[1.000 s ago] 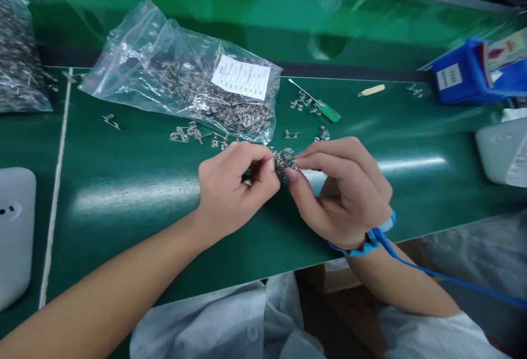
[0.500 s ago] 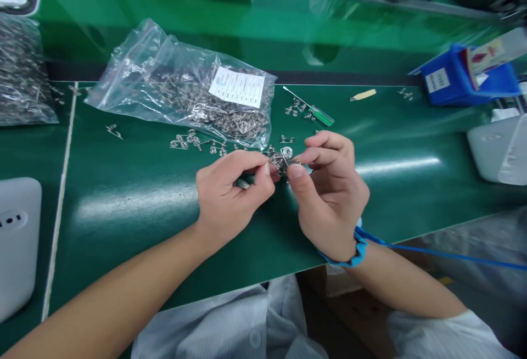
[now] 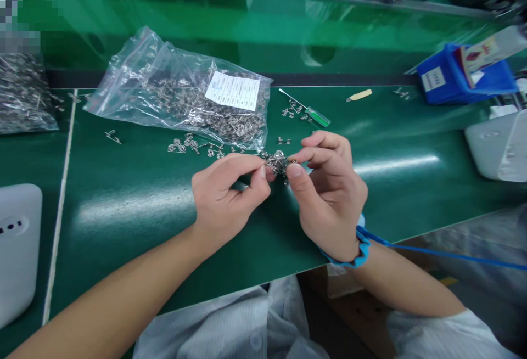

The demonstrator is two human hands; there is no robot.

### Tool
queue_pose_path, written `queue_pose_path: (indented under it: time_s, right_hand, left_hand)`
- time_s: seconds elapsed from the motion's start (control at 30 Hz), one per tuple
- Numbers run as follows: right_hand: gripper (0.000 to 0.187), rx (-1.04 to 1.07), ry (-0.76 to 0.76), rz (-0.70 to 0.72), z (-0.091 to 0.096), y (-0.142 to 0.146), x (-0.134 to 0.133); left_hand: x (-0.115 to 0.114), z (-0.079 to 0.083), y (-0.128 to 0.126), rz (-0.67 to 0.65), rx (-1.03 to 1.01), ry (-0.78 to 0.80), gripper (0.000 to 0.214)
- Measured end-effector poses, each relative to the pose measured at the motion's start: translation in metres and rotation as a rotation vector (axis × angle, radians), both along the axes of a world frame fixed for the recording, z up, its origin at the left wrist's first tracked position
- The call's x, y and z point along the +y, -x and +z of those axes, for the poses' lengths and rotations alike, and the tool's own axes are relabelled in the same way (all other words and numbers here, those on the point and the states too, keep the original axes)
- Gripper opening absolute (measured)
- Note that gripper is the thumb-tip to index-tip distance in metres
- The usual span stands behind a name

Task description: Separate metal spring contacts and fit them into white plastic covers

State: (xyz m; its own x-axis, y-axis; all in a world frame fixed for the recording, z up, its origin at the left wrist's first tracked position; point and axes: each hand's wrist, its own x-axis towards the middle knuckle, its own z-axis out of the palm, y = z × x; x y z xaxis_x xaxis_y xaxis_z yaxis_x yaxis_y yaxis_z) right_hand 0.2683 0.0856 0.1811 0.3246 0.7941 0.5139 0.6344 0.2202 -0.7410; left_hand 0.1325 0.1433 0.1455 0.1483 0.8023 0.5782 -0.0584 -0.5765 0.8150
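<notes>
Between my hands is a tangled clump of small metal springs (image 3: 276,164), coiled wire pieces hooked into each other. My left hand (image 3: 230,189) pinches the clump's left side between thumb and forefinger. On the right side, the thumb and fingertips of my right hand (image 3: 329,194) close on a spring at its edge. A blue band with a cord circles my right wrist. Just behind the hands lie several loose springs (image 3: 181,145) and a labelled clear plastic bag (image 3: 135,82) full of more of them.
A green-handled screwdriver (image 3: 317,116) and a yellow-handled small blade (image 3: 360,95) lie behind my right hand. At the right stand a blue bin (image 3: 436,93) and a white plastic housing (image 3: 498,145). Another bag of springs (image 3: 24,93) and a white casing (image 3: 18,249) are at the left.
The clump has turned slightly between my fingers, and the spring spiral that stood up on it now lies lower. Both hands keep their pinch. The whole view has shifted a little.
</notes>
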Motion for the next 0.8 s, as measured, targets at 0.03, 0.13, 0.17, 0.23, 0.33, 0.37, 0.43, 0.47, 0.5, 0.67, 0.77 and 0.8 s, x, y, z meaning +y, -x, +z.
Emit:
queue_pose_path:
  time_s: [0.03, 0.13, 0.17, 0.23, 0.33, 0.37, 0.43, 0.47, 0.5, 0.67, 0.77, 0.8]
  right_hand:
    - [0.005, -0.026, 0.010, -0.011, 0.001, -0.001, 0.000]
    - [0.005, -0.105, 0.034, -0.026, 0.003, -0.006, 0.000]
    - [0.005, -0.123, 0.042, -0.022, 0.004, -0.008, 0.000]
    - [0.005, -0.139, 0.054, -0.009, 0.005, -0.010, 0.001]
    - [0.004, -0.101, 0.075, 0.040, 0.006, -0.012, 0.003]
    - [0.004, -0.077, 0.091, 0.069, 0.007, -0.013, 0.003]
    - [0.004, -0.019, 0.137, 0.147, 0.010, -0.018, 0.006]
    - [0.005, 0.011, 0.160, 0.195, 0.013, -0.023, 0.008]
    - [0.007, 0.036, 0.174, 0.243, 0.016, -0.031, 0.010]
    - [0.010, -0.062, 0.237, 0.379, 0.039, -0.091, 0.019]
    - [0.011, -0.252, 0.410, 0.437, 0.044, -0.120, 0.021]
    - [0.011, -0.295, 0.442, 0.449, 0.043, -0.125, 0.023]
  left_hand:
    - [0.001, 0.000, 0.000, 0.003, 0.004, -0.017, 0.011]
    - [0.004, 0.001, 0.001, 0.026, 0.029, -0.077, 0.011]
    - [0.004, 0.002, 0.001, 0.036, 0.042, -0.089, 0.011]
    - [0.006, 0.003, 0.001, 0.057, 0.065, -0.099, 0.011]
    - [0.006, 0.005, 0.001, 0.070, 0.092, -0.096, 0.012]
    - [0.007, 0.005, 0.001, 0.072, 0.099, -0.095, 0.012]
    - [0.007, 0.004, 0.002, 0.073, 0.100, -0.094, 0.012]
    - [0.008, 0.003, 0.002, 0.070, 0.095, -0.088, 0.012]
    - [0.008, 0.002, 0.003, 0.063, 0.087, -0.074, 0.012]
    - [0.011, -0.005, 0.004, 0.059, 0.005, 0.094, 0.010]
    - [0.014, -0.005, 0.005, 0.085, -0.037, 0.164, 0.011]
    - [0.015, -0.004, 0.006, 0.088, -0.046, 0.174, 0.011]
